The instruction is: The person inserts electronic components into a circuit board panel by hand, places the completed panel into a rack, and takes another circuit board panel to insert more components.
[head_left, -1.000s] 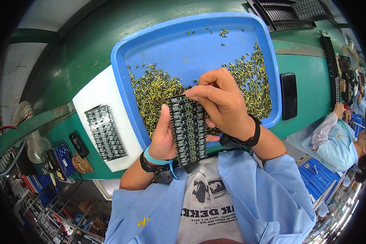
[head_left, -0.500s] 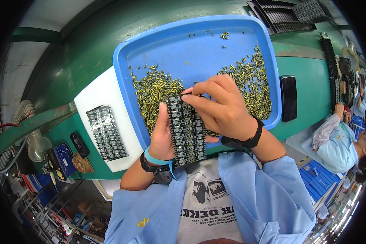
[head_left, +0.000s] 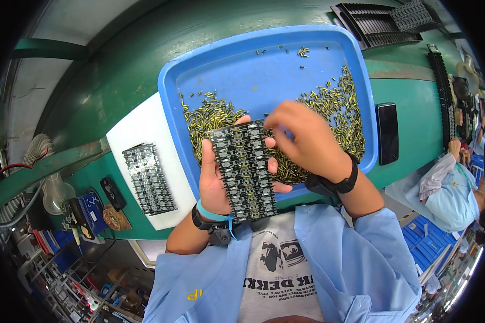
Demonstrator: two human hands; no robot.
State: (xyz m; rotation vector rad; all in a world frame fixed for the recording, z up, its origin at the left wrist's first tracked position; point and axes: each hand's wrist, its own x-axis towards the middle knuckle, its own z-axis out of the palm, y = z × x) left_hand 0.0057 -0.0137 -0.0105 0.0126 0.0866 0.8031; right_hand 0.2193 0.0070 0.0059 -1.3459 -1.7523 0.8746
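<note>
Well to the left of both hands, a second board panel (head_left: 150, 177) lay on a white sheet (head_left: 140, 126) on the green counter (head_left: 415, 102). Nearer in came the left hand (head_left: 213, 185), a blue band (head_left: 210, 213) about its wrist, grasping a circuit board panel (head_left: 245, 172) from beneath: its thumb ran up the panel's left edge, and its fingertips showed past the far and right edges. The panel thus lay across the left palm, face up, to the left of the right hand (head_left: 306, 137). That hand was blurred, its fingers curled just beside the panel's far right corner; whether they touched it or pinched anything I could not tell. Below and beyond both hands sat a blue tray (head_left: 242, 75), with small yellow-and-black parts (head_left: 213, 114) heaped on either side. Right of the right hand, a dark phone (head_left: 388, 134) lay beside the tray
</note>
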